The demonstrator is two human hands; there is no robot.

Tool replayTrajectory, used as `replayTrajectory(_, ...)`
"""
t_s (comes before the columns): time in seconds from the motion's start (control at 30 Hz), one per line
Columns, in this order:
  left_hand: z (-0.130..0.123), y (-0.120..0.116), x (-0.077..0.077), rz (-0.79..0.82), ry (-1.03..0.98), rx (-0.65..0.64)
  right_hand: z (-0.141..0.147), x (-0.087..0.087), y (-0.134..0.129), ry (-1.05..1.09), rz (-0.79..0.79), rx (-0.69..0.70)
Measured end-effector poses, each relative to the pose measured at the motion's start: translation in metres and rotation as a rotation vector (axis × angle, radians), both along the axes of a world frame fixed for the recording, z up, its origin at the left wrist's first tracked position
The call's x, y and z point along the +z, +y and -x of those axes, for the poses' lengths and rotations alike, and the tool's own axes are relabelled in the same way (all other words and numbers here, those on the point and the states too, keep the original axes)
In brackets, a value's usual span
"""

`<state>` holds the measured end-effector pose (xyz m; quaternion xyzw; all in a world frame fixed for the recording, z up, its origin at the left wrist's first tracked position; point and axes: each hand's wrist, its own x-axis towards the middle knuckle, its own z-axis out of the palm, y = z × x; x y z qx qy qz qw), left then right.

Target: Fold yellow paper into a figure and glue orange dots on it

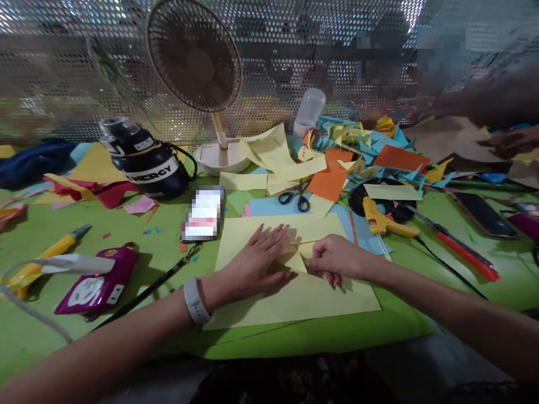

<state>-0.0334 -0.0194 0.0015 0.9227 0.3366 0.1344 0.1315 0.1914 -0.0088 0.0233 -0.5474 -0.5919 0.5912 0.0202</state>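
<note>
A large pale yellow sheet [252, 311] lies on the green table in front of me, with smaller yellow pieces [297, 259] on its middle. My left hand [261, 258] is spread flat, palm down, over the sheet and the left side of the small pieces. At their right edge, my right hand [334, 259] has its fingers curled together, thumb and forefinger pinched on the small yellow piece. Black scissors [297, 199] rest on blue paper [269, 207] just beyond the sheet.
Left are a phone [204, 214], a purple pouch [99, 280], a black bottle [147, 160] and a fan [196, 62]. Paper scraps [357, 146] pile up behind. Right are a yellow glue gun [385, 221], a red-handled tool [467, 255] and a dark phone [484, 214].
</note>
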Motion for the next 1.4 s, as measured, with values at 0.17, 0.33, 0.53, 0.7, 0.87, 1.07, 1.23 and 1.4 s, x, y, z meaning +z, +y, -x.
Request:
replayTrajectory(0.17,-0.003,-0.002,0.002,-0.084,-0.164,-0.034,-0.003,0.002,-0.002,-0.013,-0.006,-0.019)
replayTrajectory(0.33,-0.005,-0.004,-0.005,-0.028,-0.239,-0.046,-0.006,0.002,-0.004,-0.060,-0.243,0.062)
replayTrajectory(0.53,-0.009,-0.003,-0.007,0.119,-0.333,0.171,0.000,0.002,-0.007,-0.265,-0.607,0.193)
replayTrajectory(0.7,-0.018,0.001,-0.003,0.127,-0.258,0.312,0.001,0.000,-0.010,-0.328,-0.643,0.209)
replayTrajectory(0.87,-0.024,0.007,-0.005,0.010,-0.105,0.298,0.000,-0.007,-0.017,-0.295,-0.870,0.221)
replayTrajectory(1.07,-0.027,0.008,-0.002,-0.107,0.007,0.259,0.001,-0.020,-0.024,-0.203,-1.129,0.376)
replayTrajectory(1.23,-0.023,0.009,0.000,-0.142,-0.083,0.272,0.002,-0.025,-0.024,-0.224,-1.182,0.390)
replayTrajectory(1.4,-0.004,-0.005,0.004,-0.245,-0.150,-0.025,0.003,-0.025,-0.023,-0.243,-1.156,0.386)
